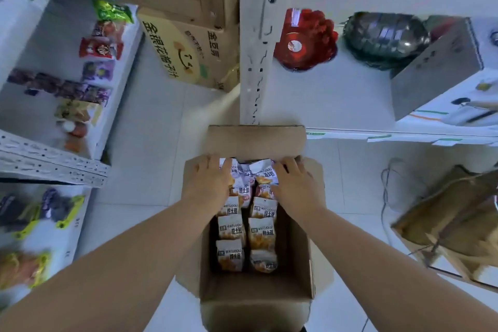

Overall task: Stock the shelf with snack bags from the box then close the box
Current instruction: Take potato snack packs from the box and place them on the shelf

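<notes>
Open cardboard box on the floor; snack bags fill it in two rows beneath and behind the hands. Left hand and right hand rest spread on the farthest bags, gripping none. The bags are probably light, soft, slippery and crushable; pinch the top seals.

You have one open brown cardboard box before you. At its near end, six white-and-orange snack bags lie in two columns of three. More overlap at its far end, too jumbled to count. Your two hands, the left hand and the right hand, rest there. Beyond the box, two stacked cardboard cartons stand.
</notes>
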